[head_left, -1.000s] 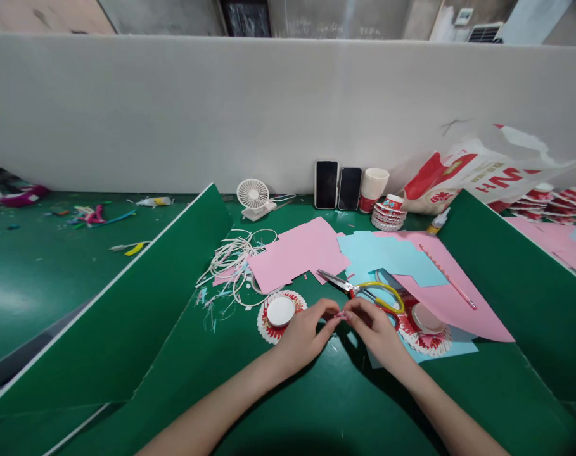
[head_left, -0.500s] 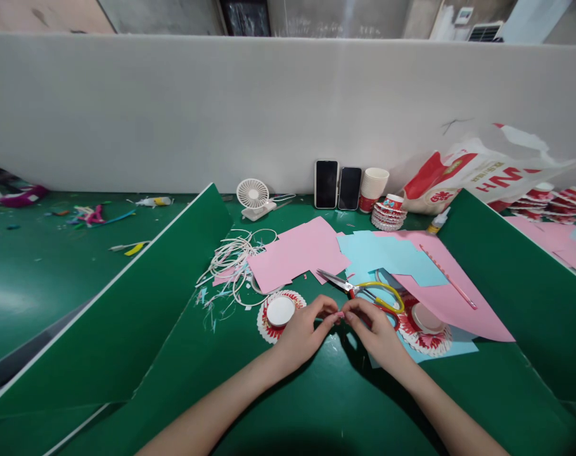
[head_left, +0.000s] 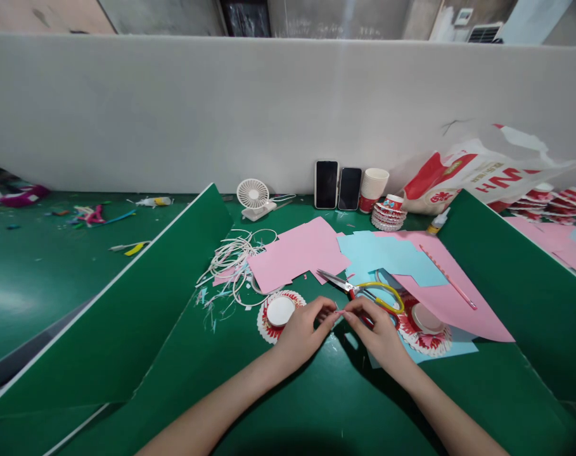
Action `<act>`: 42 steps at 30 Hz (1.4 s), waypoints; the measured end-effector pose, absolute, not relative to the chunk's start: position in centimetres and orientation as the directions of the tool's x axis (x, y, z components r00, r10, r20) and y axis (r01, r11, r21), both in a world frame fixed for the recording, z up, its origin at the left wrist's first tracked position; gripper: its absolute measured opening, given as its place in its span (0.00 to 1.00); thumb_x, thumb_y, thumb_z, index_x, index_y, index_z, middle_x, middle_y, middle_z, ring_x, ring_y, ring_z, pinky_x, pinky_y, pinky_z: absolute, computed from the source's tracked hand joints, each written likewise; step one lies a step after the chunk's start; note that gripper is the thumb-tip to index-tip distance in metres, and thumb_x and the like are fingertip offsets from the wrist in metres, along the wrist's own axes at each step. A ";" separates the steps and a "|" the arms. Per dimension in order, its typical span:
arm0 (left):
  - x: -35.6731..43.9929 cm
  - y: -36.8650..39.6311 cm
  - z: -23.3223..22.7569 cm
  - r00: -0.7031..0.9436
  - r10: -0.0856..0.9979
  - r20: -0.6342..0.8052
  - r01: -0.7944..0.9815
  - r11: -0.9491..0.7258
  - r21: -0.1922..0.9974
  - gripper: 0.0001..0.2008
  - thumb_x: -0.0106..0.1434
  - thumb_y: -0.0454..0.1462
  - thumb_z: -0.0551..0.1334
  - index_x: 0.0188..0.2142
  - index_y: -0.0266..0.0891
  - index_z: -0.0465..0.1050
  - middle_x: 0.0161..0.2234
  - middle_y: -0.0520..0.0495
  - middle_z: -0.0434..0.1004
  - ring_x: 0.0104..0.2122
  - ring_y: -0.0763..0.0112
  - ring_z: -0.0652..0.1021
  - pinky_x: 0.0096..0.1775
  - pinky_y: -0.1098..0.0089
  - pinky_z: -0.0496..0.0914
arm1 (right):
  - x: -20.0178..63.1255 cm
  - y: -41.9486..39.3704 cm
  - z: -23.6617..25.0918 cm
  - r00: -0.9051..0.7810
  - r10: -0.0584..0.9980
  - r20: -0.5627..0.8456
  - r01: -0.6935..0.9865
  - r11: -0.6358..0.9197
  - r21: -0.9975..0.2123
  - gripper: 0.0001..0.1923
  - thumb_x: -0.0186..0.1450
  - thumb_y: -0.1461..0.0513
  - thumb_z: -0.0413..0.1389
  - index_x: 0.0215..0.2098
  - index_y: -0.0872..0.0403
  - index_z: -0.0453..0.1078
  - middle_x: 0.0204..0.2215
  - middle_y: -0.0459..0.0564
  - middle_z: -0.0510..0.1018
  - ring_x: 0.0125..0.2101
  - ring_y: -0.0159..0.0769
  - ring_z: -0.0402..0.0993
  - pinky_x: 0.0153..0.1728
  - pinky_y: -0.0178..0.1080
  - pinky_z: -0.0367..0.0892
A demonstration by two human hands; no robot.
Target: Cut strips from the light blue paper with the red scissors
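Note:
Between the fingertips of both hands is a tiny pink piece of paper (head_left: 339, 312). My left hand (head_left: 307, 329) pinches it from the left, my right hand (head_left: 374, 330) from the right, and the fingers hide most of it. Just beyond them lies a pair of scissors (head_left: 352, 289) with red and yellow handles, blades pointing left. A cut paper cup with a fringed red and white rim (head_left: 281, 312) sits beside my left hand. Another fringed paper cup (head_left: 428, 320) is right of my right hand, partly under pink paper.
Pink sheets (head_left: 300, 253) and light blue sheets (head_left: 392, 253) cover the middle, with a pencil (head_left: 447, 275) on the right. White cord (head_left: 233, 256) lies left. A small fan (head_left: 253, 197), two phones (head_left: 326, 185), stacked cups (head_left: 374, 189) and a glue bottle (head_left: 438, 221) stand behind. Green dividers flank the space.
The fingers of both hands have shifted slightly around the small pink piece, which now shows as a thinner sliver. Everything else stays where it was.

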State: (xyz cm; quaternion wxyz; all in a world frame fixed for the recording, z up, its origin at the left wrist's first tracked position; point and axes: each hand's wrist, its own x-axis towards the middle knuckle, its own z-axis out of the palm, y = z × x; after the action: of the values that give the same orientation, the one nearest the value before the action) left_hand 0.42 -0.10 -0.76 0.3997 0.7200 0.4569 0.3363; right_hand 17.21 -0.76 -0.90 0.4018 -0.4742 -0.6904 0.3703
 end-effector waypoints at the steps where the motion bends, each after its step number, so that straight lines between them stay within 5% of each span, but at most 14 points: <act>1: 0.4 -0.1 -0.8 0.363 0.925 0.114 0.406 -0.267 0.874 0.12 0.63 0.43 0.51 0.35 0.38 0.66 0.31 0.50 0.73 0.31 0.72 0.73 0.35 0.71 0.67 | 17.2 -0.8 -0.9 -0.222 0.954 0.202 0.352 0.272 -0.896 0.07 0.63 0.60 0.49 0.31 0.53 0.65 0.27 0.46 0.71 0.29 0.33 0.67 0.31 0.35 0.64; 18: 0.0 -0.1 -0.9 0.447 0.875 0.189 0.511 -0.422 0.749 0.10 0.65 0.40 0.49 0.34 0.38 0.65 0.30 0.50 0.71 0.30 0.73 0.71 0.33 0.73 0.62 | 17.4 -0.8 -0.7 -0.305 0.904 0.301 0.503 0.421 -0.755 0.04 0.63 0.62 0.49 0.32 0.53 0.64 0.28 0.47 0.69 0.30 0.34 0.66 0.33 0.37 0.61; 30: 0.2 0.0 -0.1 0.471 0.872 0.132 0.418 -0.352 0.838 0.11 0.64 0.41 0.50 0.34 0.37 0.66 0.29 0.51 0.71 0.30 0.75 0.71 0.33 0.75 0.63 | 17.6 -0.5 -0.7 -0.333 0.931 0.149 0.330 0.263 -0.906 0.05 0.64 0.61 0.49 0.32 0.54 0.63 0.27 0.45 0.67 0.29 0.30 0.64 0.32 0.34 0.61; 34: 0.0 0.1 -0.6 0.523 0.835 0.169 0.475 -0.450 0.756 0.12 0.65 0.39 0.48 0.36 0.38 0.67 0.33 0.49 0.72 0.35 0.73 0.71 0.37 0.73 0.62 | 17.4 -0.7 -1.0 -0.325 0.931 0.163 0.406 0.294 -0.865 0.05 0.64 0.62 0.48 0.31 0.54 0.62 0.27 0.45 0.67 0.29 0.30 0.64 0.31 0.34 0.60; 39: -0.2 0.2 -0.9 0.586 0.793 0.168 0.592 -0.560 0.580 0.11 0.64 0.36 0.47 0.31 0.36 0.66 0.29 0.48 0.71 0.29 0.71 0.69 0.33 0.70 0.60 | 17.5 -0.8 -0.9 -0.436 0.891 0.129 0.538 0.373 -0.756 0.06 0.65 0.61 0.47 0.33 0.54 0.63 0.29 0.47 0.69 0.32 0.33 0.64 0.33 0.35 0.59; 42: -0.2 0.1 -0.5 0.596 0.791 0.141 0.581 -0.546 0.604 0.10 0.63 0.36 0.48 0.29 0.37 0.64 0.27 0.50 0.68 0.28 0.72 0.67 0.32 0.71 0.59 | 17.9 -0.7 -0.3 -0.500 0.863 0.075 0.530 0.373 -0.762 0.08 0.66 0.61 0.45 0.33 0.54 0.63 0.29 0.46 0.68 0.31 0.32 0.63 0.32 0.35 0.58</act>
State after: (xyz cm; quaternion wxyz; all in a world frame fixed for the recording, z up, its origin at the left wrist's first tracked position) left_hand -0.24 0.09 -0.46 0.2578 0.8553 0.4010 0.2032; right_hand 17.93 -0.68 -0.35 0.2393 -0.4389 -0.7932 0.3477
